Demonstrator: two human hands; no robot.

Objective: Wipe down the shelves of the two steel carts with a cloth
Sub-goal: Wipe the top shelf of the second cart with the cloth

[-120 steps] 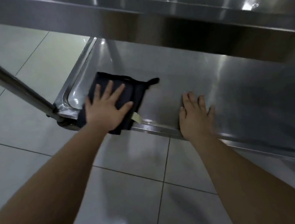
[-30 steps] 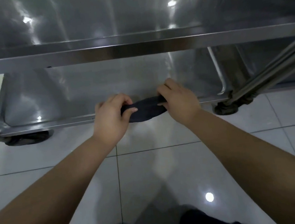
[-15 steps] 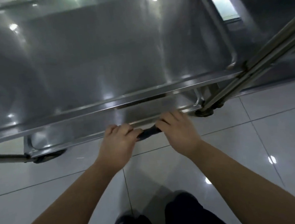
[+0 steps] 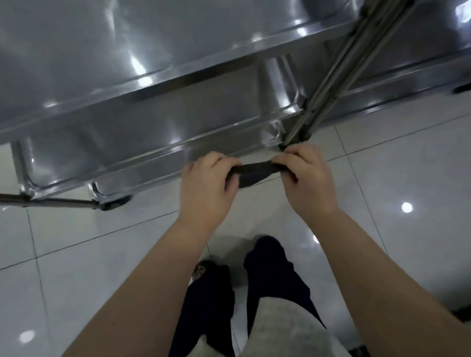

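A dark cloth (image 4: 253,174) is stretched between both hands, clear of the cart, above the floor. My left hand (image 4: 205,193) grips its left end and my right hand (image 4: 306,182) grips its right end. Right behind the hands stands a steel cart, seen from above: its wide top shelf (image 4: 96,47) fills the upper frame, and the front rims of two lower shelves (image 4: 167,156) show beneath it. A second steel cart (image 4: 422,75) adjoins it on the right.
An upright steel post (image 4: 360,46) rises at the cart's right front corner, just above my right hand. A caster (image 4: 114,204) sits at the left front corner, another (image 4: 466,87) at far right. Glossy white floor tiles (image 4: 92,268) lie below; my legs (image 4: 252,308) stand close to the cart.
The view has risen since the earlier frames: I was low, wiping the bottom shelf with my left hand. Both hands now hold the cloth stretched in front of the cart, slightly farther apart.
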